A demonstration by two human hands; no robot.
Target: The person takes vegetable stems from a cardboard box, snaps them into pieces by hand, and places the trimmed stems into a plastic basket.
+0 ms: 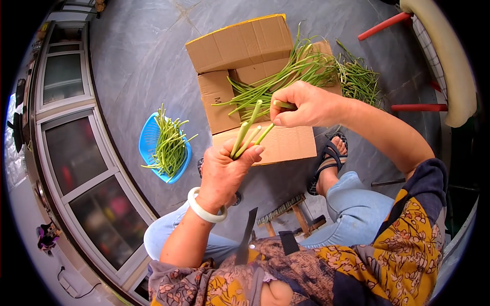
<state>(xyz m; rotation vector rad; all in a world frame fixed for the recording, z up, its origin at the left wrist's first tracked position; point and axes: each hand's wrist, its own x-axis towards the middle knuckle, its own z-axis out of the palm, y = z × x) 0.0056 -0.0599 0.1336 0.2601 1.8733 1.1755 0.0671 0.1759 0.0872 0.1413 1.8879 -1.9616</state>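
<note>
My left hand (224,168), with a pale bangle (206,205) on its wrist, is closed round several short garlic scape pieces (243,135) that point up and away. To its upper right, my right hand (301,104) pinches a green scape piece (284,105) between thumb and fingers. Its thumb is by the tip of one stem from the left hand; whether they touch I cannot tell. Beyond both hands, long garlic scapes (286,76) lie across an opened cardboard box (240,43).
A blue plastic basket (148,136) with cut scapes stands on the floor at left. A darker green heap (360,79) lies right of the box. Glass-fronted cabinets (76,153) line the left side. A red-legged chair (418,107) is at right, and a small wooden stool (283,209) is below.
</note>
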